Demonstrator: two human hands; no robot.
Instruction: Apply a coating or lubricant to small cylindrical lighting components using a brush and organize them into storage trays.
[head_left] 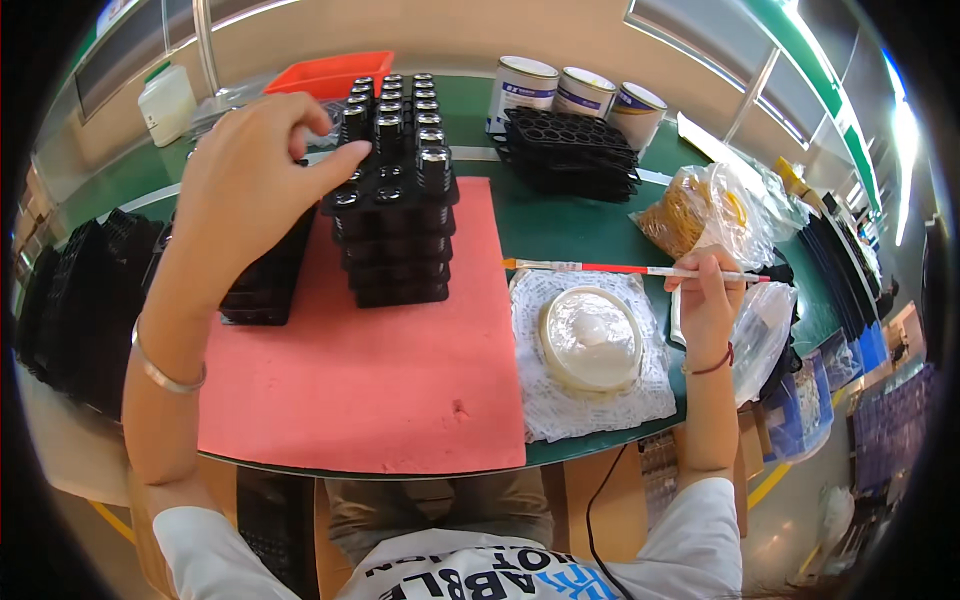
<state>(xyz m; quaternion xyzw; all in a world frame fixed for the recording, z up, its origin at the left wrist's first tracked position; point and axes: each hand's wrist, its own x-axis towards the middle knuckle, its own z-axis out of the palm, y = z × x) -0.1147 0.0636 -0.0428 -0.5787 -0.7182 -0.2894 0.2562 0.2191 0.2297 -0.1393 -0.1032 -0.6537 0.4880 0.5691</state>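
Observation:
My right hand point(712, 285) pinches a thin paintbrush point(620, 268) by its red and white handle. The brush lies level, bristles pointing left, above a round dish point(548, 350) of glossy whitish stuff. Under the dish is a white patterned sheet point(655, 400). My left hand point(255, 175) hovers at the left side of a stack of black trays point(400, 255), thumb and forefinger apart, with nothing visible between them. Dark cylinders with shiny metal tops point(433, 168) stand upright in the top tray. Beneath my left wrist, partly hidden, is another black tray stack point(262, 295).
A pink mat point(360, 380) covers the table's middle. Behind stand a red bin point(330, 72), several white cans point(525, 88) and stacked black honeycomb trays point(570, 150). A bag of yellowish pieces point(695, 210) sits at right. A white bottle point(166, 105) stands far left.

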